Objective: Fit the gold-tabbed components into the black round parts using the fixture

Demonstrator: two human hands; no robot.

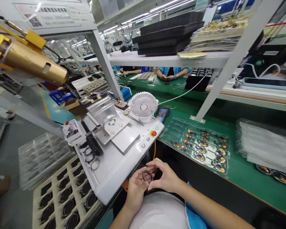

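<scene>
A dark round ring (147, 176) with an open centre is held low in front of my body. My left hand (136, 188) cups it from the left, with its fingers curled behind the ring. From the other side, my right hand (166, 176) grips its right edge between thumb and fingers. The fingers partly hide that edge, so any part attached there cannot be made out. Nearest to my hands is the front edge of a white machine table (109, 181). More rings (95, 164) lie at the left of this table.
A white fan (144, 106), tweezers (135, 118) and a red stop button (153, 133) are on the machine. A gold cylinder (35, 63) hangs upper left. To the right lies a clear tray (173, 127) of amber-lit round parts; a beige tray (58, 206) holds dark discs. A co-worker (173, 73) sits opposite.
</scene>
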